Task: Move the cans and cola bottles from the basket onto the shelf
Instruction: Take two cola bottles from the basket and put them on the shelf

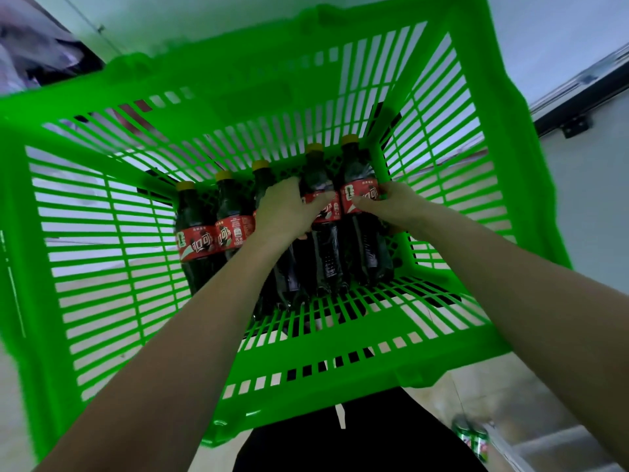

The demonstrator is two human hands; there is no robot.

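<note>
Green plastic fills the view: the basket (102, 233) sits right under the camera, slatted walls all round, and five cola bottles lie side by side on its floor, yellow caps pointing away from the person. Both arms reach down inside. The left hand (284, 211) is over the middle of the row, fingers curled across the red label of the fourth bottle (325, 240), its palm covering most of the third bottle (263, 180). The right hand (391, 207) is wrapped round the fifth bottle (360, 233), at the right end of the row hard by the basket wall, thumb on the label, fingers tucked behind. Both grips look closed on their bottles; neither bottle appears clear of the basket floor, though I cannot tell for sure. The two left bottles, first bottle (195, 240) and second bottle (233, 219), lie untouched, touching each other. Down at the lower right, outside the basket, two green cans (471, 439) stand together on a pale ledge (544, 444). Dark clothing (340, 447) shows below the basket's near wall.
</note>
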